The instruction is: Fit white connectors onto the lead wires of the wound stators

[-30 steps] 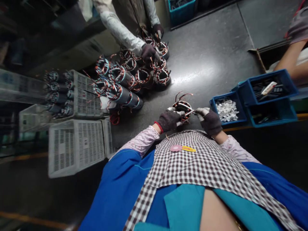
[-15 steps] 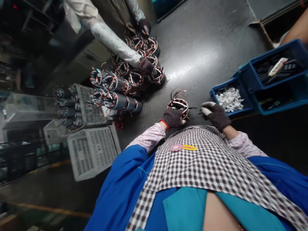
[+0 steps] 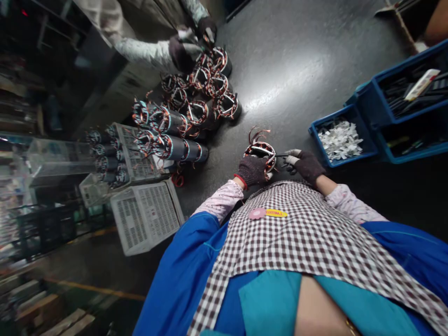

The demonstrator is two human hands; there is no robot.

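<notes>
Copper-wound stator (image 3: 261,151): it sits upright on the dark worktop (image 3: 308,70), just in front of your checked apron, its loose wire ends curling up from the far rim.
Your left hand (image 3: 252,170): gloved in dark knit with a red cuff, its fingers are wrapped around the near side of the stator, steadying it.
Your right hand (image 3: 304,164): also gloved, its fingers are pinched together on a thin dark tool (image 3: 282,156) whose tip reaches the stator's rim.
Blue bins (image 3: 381,122): they stand to your right; the nearest holds white paper slips (image 3: 339,139).
Finished stators (image 3: 189,112): a cluster stands and lies across the worktop to your left, beside grey slotted crates (image 3: 145,217).
Co-worker: two gloved hands (image 3: 191,42) work at the far end of that cluster.
</notes>
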